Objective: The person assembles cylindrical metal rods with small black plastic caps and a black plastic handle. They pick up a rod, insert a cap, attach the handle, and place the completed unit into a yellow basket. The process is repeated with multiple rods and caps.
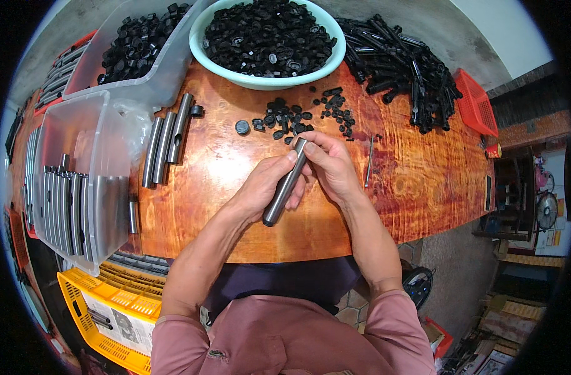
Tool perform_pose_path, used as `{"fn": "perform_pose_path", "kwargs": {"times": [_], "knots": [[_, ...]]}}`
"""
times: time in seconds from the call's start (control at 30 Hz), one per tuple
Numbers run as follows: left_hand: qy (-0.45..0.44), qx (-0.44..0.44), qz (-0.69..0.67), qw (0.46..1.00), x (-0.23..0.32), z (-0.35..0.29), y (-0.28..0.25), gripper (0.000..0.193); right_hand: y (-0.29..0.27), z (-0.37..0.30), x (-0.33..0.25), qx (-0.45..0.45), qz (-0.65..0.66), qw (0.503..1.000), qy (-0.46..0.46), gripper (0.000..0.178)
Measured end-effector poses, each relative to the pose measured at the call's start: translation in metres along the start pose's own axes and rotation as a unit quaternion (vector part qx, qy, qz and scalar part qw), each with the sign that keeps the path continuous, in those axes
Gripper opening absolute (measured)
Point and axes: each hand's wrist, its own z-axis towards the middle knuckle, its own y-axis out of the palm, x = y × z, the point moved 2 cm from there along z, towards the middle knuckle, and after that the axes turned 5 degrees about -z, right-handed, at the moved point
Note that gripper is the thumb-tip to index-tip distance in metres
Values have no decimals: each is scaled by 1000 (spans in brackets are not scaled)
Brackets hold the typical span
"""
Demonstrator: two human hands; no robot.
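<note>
A grey metal tube (286, 187) slants between my hands above the near part of the wooden table, its black-capped lower end toward me. My left hand (265, 180) is closed round its upper half, thumb along the side. My right hand (333, 164) is closed at the upper end, with thumb and fingers at the rim; whether a small part sits between them I cannot make out. Just beyond the hands lie loose small black plastic caps (285, 116) and a round black cap (242, 127). Several metal tubes (165, 147) lie to the left, near a black ring-shaped piece (197, 110).
A pale green basin (201, 53) heaped with black parts stands at the back. Clear plastic bins (113, 181) with tubes and black pieces line the left. Black rods (404, 69) pile up at back right beside a red basket (476, 103). A thin metal rod (369, 161) lies right of my hands.
</note>
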Motion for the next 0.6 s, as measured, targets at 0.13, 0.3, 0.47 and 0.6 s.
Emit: {"fn": "perform_pose_path", "kwargs": {"times": [0.13, 0.3, 0.47, 0.6], "knots": [[22, -8, 9, 1000, -1, -1, 3, 46, -2, 1, 1, -9, 8, 1000, -10, 27], [75, -47, 60, 994, -4, -4, 2, 46, 2, -3, -7, -34, -17, 997, -66, 30], [57, -62, 128, 988, 2, -3, -5, 46, -5, -3, -6, -37, -58, 992, -105, 32], [62, -110, 111, 986, 11, -7, -1, 43, -6, -3, -11, -38, -64, 990, -120, 31]]}}
